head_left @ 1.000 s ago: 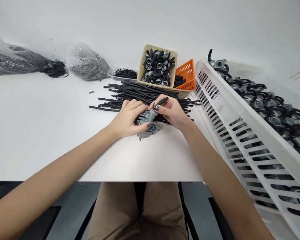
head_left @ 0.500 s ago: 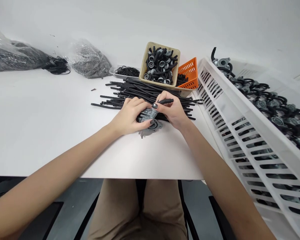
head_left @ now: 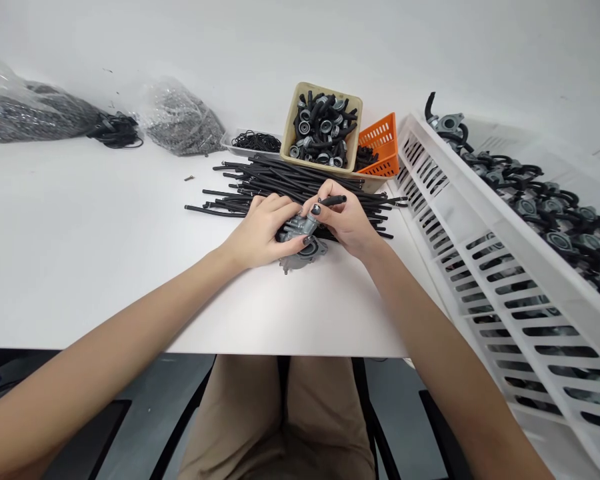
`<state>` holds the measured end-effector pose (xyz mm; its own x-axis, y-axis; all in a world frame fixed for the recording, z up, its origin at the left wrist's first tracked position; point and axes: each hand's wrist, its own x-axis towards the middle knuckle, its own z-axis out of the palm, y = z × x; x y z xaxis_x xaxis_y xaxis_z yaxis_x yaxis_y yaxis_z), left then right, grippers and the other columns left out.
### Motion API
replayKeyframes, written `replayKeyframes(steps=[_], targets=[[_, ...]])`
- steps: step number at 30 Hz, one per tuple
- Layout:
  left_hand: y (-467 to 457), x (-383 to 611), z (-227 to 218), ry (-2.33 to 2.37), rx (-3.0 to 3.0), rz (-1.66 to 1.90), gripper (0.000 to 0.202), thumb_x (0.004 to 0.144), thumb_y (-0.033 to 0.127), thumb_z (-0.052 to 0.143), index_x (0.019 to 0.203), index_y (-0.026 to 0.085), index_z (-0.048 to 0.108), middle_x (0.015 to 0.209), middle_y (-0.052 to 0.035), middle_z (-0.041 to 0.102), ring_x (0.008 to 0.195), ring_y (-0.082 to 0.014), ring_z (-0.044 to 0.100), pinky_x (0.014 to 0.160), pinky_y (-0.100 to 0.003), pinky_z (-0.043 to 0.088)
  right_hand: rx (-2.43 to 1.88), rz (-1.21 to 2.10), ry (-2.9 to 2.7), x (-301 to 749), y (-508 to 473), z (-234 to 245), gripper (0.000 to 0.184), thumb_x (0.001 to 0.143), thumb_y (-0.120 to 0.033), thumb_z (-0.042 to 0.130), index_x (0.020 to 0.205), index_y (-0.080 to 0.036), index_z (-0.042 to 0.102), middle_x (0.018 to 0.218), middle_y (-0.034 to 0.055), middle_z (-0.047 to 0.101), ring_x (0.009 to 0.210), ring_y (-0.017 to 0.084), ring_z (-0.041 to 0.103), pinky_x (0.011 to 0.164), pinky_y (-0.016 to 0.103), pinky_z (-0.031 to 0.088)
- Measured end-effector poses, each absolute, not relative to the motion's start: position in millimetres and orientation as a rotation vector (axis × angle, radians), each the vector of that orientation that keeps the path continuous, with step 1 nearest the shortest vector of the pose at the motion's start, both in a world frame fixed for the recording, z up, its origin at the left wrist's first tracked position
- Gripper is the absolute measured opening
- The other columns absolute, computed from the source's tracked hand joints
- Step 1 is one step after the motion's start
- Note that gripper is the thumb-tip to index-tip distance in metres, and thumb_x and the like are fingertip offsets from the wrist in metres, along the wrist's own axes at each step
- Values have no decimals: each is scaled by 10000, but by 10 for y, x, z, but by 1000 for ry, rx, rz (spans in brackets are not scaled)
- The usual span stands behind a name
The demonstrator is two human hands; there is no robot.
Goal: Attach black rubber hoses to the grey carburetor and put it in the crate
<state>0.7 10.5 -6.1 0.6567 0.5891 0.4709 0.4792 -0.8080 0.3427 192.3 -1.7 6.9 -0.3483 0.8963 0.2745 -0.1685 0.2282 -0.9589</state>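
Head view | centre frame: grey metal fitting (head_left: pixel 300 241) was steadied on white table (head_left: pixel 105 253) by clenched left hand (head_left: pixel 263 230) | black hose (head_left: pixel 333 200) was pinched by right hand (head_left: pixel 345 220), its end kept at the fitting.

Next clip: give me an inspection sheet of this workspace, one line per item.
Surface: white table.
Job's things: grey metal part, short black hose, hose pile behind.
Clutter: beige bin of fittings, orange basket, two bags, white crate of assemblies.
Grippers: left hand clasps the part; right hand pinches the hose.
Cables: nothing seen.
Surroundings: white wall, chair below.
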Motion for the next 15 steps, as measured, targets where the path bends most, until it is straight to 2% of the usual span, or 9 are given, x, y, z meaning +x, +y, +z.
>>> replayKeyframes(steps=[4, 9, 15], targets=[[105, 10, -59, 878, 2674, 865, 440, 856, 557, 426, 1018, 181, 585, 975, -81, 620, 909, -266, 521, 798, -407, 315, -676, 1417, -1584, 2074, -1, 110, 438, 708, -478, 788, 855, -204, 479, 848, 6, 670, 700, 99, 571, 657, 223, 478], [105, 8, -58, 882, 2664, 867, 441, 860, 553, 424, 1033, 183, 591, 976, -83, 618, 925, -277, 520, 796, -403, 313, -659, 1471, -1655, 2218, 16, 123, 448, 723, -400, 801, 1055, -176, 601, 1027, 62, 692, 870, 148, 629, 749, 262, 525], [111, 1, -69, 867, 2679, 880, 463, 876, 549, 417, 1114, 193, 593, 1043, -89, 629, 941, -278, 532, 793, -405, 313, -704, 1395, -1664, 2177, 47, 80, 411, 730, -339, 804, 1080, -168, 674, 980, 34, 677, 857, 135, 619, 772, 260, 525]])
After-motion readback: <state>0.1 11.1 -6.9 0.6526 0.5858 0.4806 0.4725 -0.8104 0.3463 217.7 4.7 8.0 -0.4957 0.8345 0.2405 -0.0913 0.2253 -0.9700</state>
